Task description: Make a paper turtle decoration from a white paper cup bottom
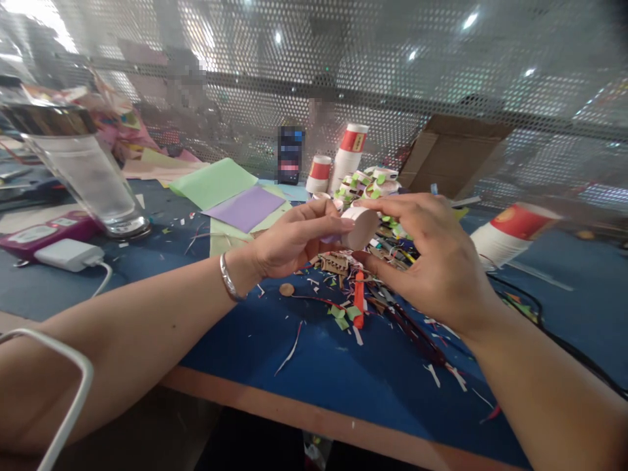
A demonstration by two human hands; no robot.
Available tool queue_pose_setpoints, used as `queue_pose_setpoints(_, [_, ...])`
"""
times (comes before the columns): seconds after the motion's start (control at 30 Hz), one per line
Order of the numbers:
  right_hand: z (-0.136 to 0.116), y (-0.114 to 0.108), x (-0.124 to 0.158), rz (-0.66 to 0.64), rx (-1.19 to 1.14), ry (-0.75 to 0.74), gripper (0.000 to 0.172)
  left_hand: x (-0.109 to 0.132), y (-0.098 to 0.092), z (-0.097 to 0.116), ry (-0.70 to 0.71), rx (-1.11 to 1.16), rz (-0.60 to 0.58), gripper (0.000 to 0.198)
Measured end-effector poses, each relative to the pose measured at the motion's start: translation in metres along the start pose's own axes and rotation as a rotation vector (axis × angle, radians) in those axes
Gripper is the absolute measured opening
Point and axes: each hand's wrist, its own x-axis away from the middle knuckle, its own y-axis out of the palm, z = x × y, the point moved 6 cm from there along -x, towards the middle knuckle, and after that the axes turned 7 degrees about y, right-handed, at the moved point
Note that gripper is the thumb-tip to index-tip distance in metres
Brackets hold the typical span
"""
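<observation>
Above the middle of the table, a short white cut-down paper cup piece (362, 227) is held between my two hands. My left hand (299, 237) pinches its left side between thumb and fingers. From the right, my right hand (432, 258) curves round it, with the index finger at the upper rim and the thumb low near the other edge. Below lie an orange stick-like tool (359, 297), dark-handled scissors (417, 335), bits of cut cardboard (334, 263) and green paper scraps (341, 316). A small round brown disc (286, 289) rests further left.
Behind my hands stand stacked red-and-white paper cups (349, 157) and several small decorated cup pieces (366, 183). Coloured paper sheets (248, 206), a glass bottle (93, 176) and a purple power strip (53, 232) are left. Another cup stack (513, 232) leans right; a phone (290, 156) stands behind.
</observation>
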Motion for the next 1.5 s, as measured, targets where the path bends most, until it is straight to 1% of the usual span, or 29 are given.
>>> queue_pose_setpoints(0.17, [0.000, 0.001, 0.000, 0.029, -0.031, -0.006, 0.047, 0.001, 0.004, 0.000, 0.092, -0.020, 0.010, 0.022])
queue_pose_setpoints(0.37, [-0.001, 0.000, 0.001, 0.020, -0.042, -0.001, 0.042, 0.002, 0.005, -0.004, 0.073, -0.003, -0.004, 0.025])
queue_pose_setpoints(0.5, [-0.001, -0.002, 0.002, 0.071, -0.044, -0.040, 0.042, 0.000, 0.005, -0.006, 0.081, 0.023, -0.050, 0.030])
queue_pose_setpoints(0.57, [-0.001, -0.003, 0.002, 0.092, -0.045, -0.062, 0.043, -0.001, 0.005, -0.006, 0.092, 0.043, -0.054, 0.033])
queue_pose_setpoints(0.63, [-0.001, -0.002, 0.002, 0.086, -0.034, -0.060, 0.042, -0.001, 0.005, -0.006, 0.096, 0.056, -0.049, 0.033])
queue_pose_setpoints(0.87, [-0.002, -0.005, 0.002, 0.095, -0.043, -0.057, 0.042, 0.000, 0.006, -0.007, 0.074, 0.055, -0.042, 0.031])
queue_pose_setpoints(1.03, [-0.003, -0.005, 0.002, 0.089, -0.041, -0.061, 0.041, -0.001, 0.007, -0.007, 0.064, 0.125, -0.038, 0.029])
queue_pose_setpoints(1.23, [-0.005, -0.004, 0.002, 0.080, -0.014, -0.091, 0.042, -0.003, 0.003, -0.010, 0.027, 0.193, -0.041, 0.020])
queue_pose_setpoints(1.5, [-0.005, -0.002, 0.002, 0.070, -0.029, -0.099, 0.044, -0.004, 0.002, -0.012, -0.024, 0.163, -0.044, 0.016])
